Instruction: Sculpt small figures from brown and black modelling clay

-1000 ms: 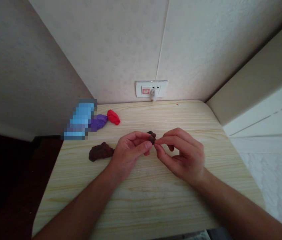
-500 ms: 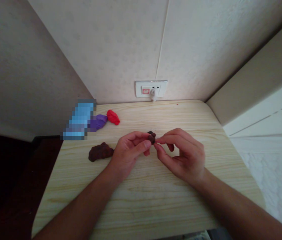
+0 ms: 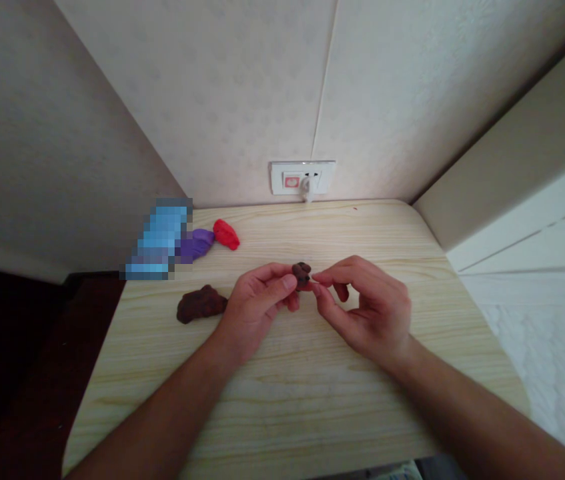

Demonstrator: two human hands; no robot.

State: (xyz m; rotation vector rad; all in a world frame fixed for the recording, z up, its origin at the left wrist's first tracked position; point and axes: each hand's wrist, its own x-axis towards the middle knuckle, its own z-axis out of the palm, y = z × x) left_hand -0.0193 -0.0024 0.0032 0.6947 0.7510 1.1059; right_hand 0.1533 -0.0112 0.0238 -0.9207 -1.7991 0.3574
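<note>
The left hand (image 3: 257, 300) pinches 1 lobed brown clay piece (image 3: 301, 272) over the wood-grain tabletop (image 3: 312, 413), the right hand's (image 3: 375, 303) thumb and forefinger nearly meeting beside it (grip undeterminable); light, steady pressure should best preserve its lobes.

No letters, brand or number can be read here. On the wall socket (image 3: 277, 179) there is a reddish square (image 3: 291, 182) with a pale round mark inside, but it is too small to tell what this mark shows. The blue thing (image 3: 162, 233) is covered by coarse blocks, so its surface is not readable. The dark object (image 3: 439, 467) at the lower edge bears pale marks, also illegible.
</note>
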